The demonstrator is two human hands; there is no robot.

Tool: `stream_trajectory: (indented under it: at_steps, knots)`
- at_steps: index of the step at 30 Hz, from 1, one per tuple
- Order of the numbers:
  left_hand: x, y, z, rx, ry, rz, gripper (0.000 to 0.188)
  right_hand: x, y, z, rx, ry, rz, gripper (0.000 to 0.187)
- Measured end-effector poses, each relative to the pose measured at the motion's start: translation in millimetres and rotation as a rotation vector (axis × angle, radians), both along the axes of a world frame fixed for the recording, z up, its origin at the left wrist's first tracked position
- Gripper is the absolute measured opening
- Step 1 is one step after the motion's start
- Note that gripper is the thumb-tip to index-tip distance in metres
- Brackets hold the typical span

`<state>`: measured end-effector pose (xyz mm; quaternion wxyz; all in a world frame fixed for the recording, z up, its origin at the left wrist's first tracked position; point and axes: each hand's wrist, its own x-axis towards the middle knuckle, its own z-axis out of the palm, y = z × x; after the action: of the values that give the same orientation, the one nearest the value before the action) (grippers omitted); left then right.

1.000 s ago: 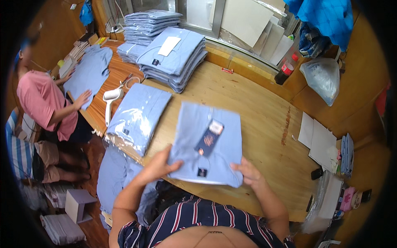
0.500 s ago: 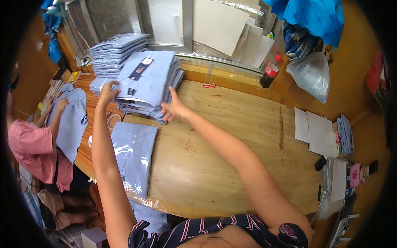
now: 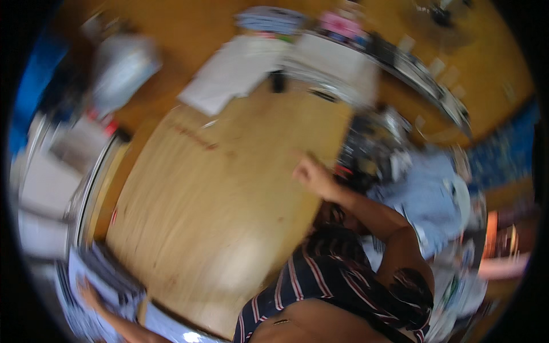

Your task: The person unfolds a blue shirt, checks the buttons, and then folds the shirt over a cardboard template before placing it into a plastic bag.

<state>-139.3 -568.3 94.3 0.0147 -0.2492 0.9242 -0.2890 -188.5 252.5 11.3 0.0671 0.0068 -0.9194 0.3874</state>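
My left hand (image 3: 88,294) lies on top of a stack of folded light-blue shirts (image 3: 108,274) at the lower left, its fingers stretched out over the upper shirt. The picture is smeared by motion, so fine detail is lost. My right hand (image 3: 313,176) hovers over the right side of the wooden table (image 3: 229,188), and nothing shows in it. Its index finger seems to point out while the others bend loosely. Beside the stack, at the table's lower edge, a folded shirt in shiny clear wrap (image 3: 177,328) is partly cut off.
White sheets (image 3: 223,74) lie at the far edge, with a small black object (image 3: 278,81) near them. A light-blue garment pile (image 3: 423,194) and dark plastic bags (image 3: 372,148) sit right of the table. A clear bag (image 3: 126,68) hangs at the upper left.
The view has swung far to the right, so the shirt stack now shows at lower left. My right hand has left the stack and moved to the table's right side; my left stays on the stack.
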Motion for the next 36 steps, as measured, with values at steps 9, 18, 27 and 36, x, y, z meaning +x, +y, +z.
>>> stream_trajectory:
  at_steps: [9,18,27,36]
  knots:
    - [-83,334,1,-0.232,1.247,-0.713,0.030,330,348,-81,0.266,0.154,-1.968,0.030]
    - [-59,783,-29,0.787,0.740,-1.441,0.037,548,372,-184,-0.784,0.079,-2.616,0.064]
    - [67,996,-26,1.341,0.182,-1.862,0.027,563,379,-157,-0.143,0.079,-2.182,0.046]
    - [121,1075,22,1.486,-0.119,-2.071,0.033,375,371,50,0.598,0.413,-0.961,0.008]
